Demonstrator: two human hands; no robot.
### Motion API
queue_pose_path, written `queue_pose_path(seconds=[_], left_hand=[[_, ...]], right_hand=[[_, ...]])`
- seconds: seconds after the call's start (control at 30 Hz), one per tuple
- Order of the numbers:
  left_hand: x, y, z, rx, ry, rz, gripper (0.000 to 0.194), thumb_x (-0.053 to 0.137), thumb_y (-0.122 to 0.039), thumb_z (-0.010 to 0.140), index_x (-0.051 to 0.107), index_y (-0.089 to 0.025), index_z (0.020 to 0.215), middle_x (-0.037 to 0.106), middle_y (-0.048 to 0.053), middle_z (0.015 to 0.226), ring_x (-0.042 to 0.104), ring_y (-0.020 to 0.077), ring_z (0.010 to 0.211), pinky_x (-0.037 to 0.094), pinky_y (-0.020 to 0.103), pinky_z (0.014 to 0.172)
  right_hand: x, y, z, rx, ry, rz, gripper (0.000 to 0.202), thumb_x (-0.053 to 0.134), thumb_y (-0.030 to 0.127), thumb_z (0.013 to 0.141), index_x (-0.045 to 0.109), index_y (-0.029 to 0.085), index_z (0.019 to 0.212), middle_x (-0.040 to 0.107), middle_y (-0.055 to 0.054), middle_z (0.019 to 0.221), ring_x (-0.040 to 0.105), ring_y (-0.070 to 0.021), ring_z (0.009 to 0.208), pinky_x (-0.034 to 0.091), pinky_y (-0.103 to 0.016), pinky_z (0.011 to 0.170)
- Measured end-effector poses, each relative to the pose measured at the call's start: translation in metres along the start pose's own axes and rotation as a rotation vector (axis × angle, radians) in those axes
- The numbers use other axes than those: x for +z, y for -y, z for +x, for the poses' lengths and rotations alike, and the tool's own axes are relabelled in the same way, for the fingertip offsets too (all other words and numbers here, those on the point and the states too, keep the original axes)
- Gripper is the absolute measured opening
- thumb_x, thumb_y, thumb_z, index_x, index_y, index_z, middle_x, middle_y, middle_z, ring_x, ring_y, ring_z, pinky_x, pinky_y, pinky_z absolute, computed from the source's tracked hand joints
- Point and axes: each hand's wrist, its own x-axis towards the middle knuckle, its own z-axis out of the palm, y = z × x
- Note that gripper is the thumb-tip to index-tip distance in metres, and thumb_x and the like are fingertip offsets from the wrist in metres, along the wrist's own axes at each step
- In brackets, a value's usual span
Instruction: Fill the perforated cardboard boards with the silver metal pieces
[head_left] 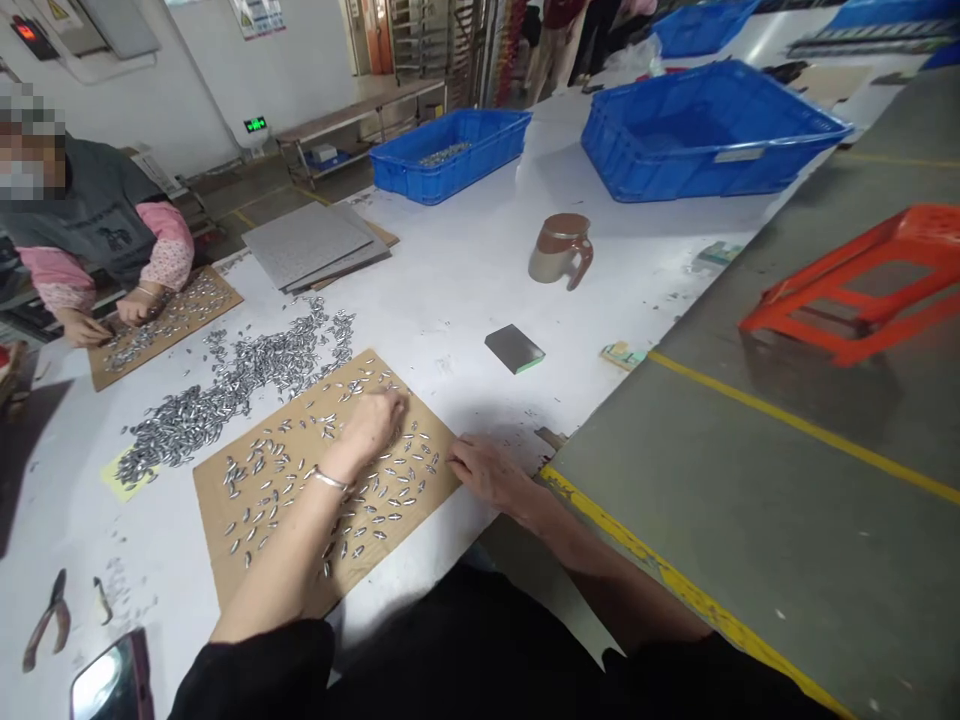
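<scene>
The small metal pieces [394, 517] are silvery, slim and pointed at both ends, with a shine along their bodies; they lie apart or in loose clusters on 1 brown cardboard sheet [289, 520], set at a slant on the white surface [457, 300] in front of the person. They are too many and too small to count surely. The left hand [379, 420], with 1 silvery bracelet [331, 481] at the wrist, reaches over the sheet's upper right part, knuckles up and fingers drawn in; the fingertips are hidden, so whether they pinch a piece cannot be told. The right hand [491, 475] lies low at the sheet's right corner, thumb and forefinger brought together at the tips; whether a piece is between them cannot be told. Beyond the sheet's left side spreads 1 dense heap [240, 375] of similar pieces, partly over 1 yellow paper [120, 478]. Farther left, 1 co-worker [105, 225] has both hands at a 2nd cardboard sheet [169, 330] bearing pieces. Also on the surface are 1 dark flat block [514, 348], 1 lidded mug [559, 248], at least 2 stacked grey boards [307, 245], 1 pair of pliers [52, 620] and 1 phone [112, 680]. Toward the back stand 2 large blue crates [450, 165], with part of a 3rd behind; 1 orange stool [855, 290] is on the floor at right.
</scene>
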Motion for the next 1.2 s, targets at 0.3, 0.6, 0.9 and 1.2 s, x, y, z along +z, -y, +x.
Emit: queue_pose_path(seconds=[0.3,0.6,0.9,1.2], left_hand=[[-0.035,0.076,-0.153,-0.188,-0.384,0.02,0.03,0.043,-0.035,0.101,0.068,-0.019,0.099,0.072,0.009,0.095,0.069,0.0209,0.078,0.054,0.032,0.075],[0.012,0.095,-0.281,-0.531,-0.519,-0.055,0.035,0.047,-0.047,0.097,0.07,-0.021,0.092,0.075,0.007,0.089,0.072,0.0206,0.073,0.056,0.029,0.07],[0.048,0.087,-0.315,-0.587,-0.565,-0.114,0.035,0.047,-0.047,0.098,0.07,-0.022,0.093,0.075,0.006,0.09,0.073,0.0199,0.073,0.056,0.028,0.067],[0.051,0.085,-0.312,-0.546,-0.59,-0.184,0.028,0.047,-0.038,0.101,0.069,-0.022,0.096,0.072,0.005,0.089,0.071,0.0184,0.075,0.057,0.029,0.071]], right_hand=[[0.006,-0.01,-0.005,-0.172,0.021,0.15,0.017,0.054,0.019,0.098,0.071,0.021,0.093,0.069,-0.005,0.095,0.065,-0.0184,0.085,0.048,-0.029,0.078],[-0.018,0.054,0.069,-0.246,0.122,-0.136,0.021,0.05,0.024,0.102,0.071,0.02,0.1,0.071,-0.007,0.103,0.065,-0.0184,0.096,0.043,-0.027,0.082],[-0.013,0.108,0.122,-0.192,0.233,-0.421,0.026,0.043,0.024,0.104,0.067,0.018,0.106,0.073,-0.012,0.104,0.066,-0.0223,0.091,0.038,-0.029,0.072],[0.004,0.088,0.129,-0.222,0.174,-0.34,0.018,0.05,0.014,0.094,0.066,0.015,0.099,0.073,-0.011,0.096,0.063,-0.0214,0.088,0.036,-0.028,0.073]])
